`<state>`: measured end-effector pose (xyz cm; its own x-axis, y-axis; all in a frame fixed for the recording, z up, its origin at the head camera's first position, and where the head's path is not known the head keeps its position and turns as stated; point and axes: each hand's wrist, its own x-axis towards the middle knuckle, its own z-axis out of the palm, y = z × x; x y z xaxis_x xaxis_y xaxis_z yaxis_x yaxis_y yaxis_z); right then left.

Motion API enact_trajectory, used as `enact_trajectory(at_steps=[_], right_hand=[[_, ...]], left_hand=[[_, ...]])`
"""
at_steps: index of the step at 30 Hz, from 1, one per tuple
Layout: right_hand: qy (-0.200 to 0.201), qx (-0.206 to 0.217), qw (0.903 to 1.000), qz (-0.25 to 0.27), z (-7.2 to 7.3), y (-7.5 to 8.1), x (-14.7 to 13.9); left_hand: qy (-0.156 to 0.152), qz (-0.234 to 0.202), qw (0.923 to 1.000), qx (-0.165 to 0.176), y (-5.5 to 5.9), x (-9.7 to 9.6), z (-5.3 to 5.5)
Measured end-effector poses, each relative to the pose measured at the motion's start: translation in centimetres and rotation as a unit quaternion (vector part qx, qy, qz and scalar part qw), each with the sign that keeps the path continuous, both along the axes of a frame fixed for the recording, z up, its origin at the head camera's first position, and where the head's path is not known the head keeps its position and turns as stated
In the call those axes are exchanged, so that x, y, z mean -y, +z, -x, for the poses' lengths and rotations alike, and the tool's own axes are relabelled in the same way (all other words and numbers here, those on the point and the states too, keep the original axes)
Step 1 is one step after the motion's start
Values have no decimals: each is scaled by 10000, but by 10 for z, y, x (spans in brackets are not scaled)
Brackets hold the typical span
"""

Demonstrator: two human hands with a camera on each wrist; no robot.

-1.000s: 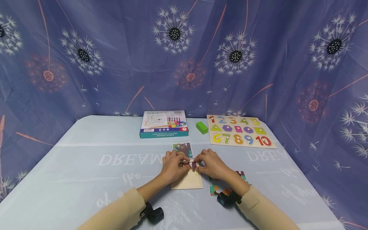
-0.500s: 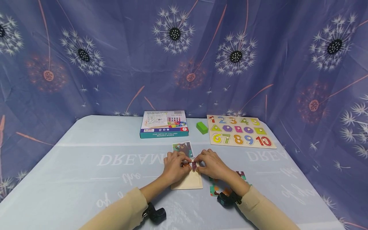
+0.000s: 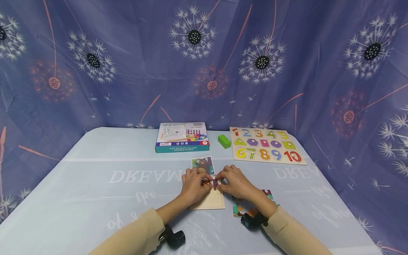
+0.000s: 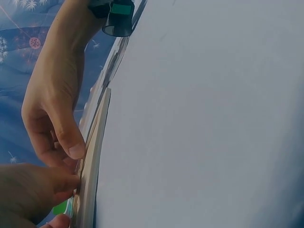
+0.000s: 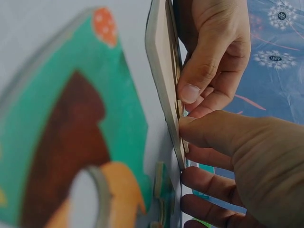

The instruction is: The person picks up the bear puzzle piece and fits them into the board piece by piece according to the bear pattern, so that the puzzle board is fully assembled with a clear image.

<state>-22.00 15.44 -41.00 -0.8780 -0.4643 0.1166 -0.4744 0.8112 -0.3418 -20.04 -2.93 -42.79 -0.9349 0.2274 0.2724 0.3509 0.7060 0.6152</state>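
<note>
The left hand [image 3: 193, 186] has slid a tiny bit toward the right hand [image 3: 237, 182]. Closest are loose puzzle pieces [image 3: 236, 211]. Next is the wooden tray [image 3: 207, 202]. At its far end, the left thumb and finger pinch an orange piece [image 3: 207, 183], and the right ones pinch a dark piece [image 3: 215, 183]. Past them are a bear card [image 3: 204, 164], a number board [image 3: 257, 156], a green block [image 3: 224, 141] and a box [image 3: 181, 148].

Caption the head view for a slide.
Left hand and right hand handle puzzle pieces on a wooden tray, a bear card beyond.
</note>
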Motion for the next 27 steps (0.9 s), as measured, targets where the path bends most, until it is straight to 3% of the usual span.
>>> enact_trajectory(at_steps=[27], right_hand=[[-35, 155, 9999, 7, 0, 3, 0]], left_hand=[[85, 77, 9999, -3, -1, -1, -2]])
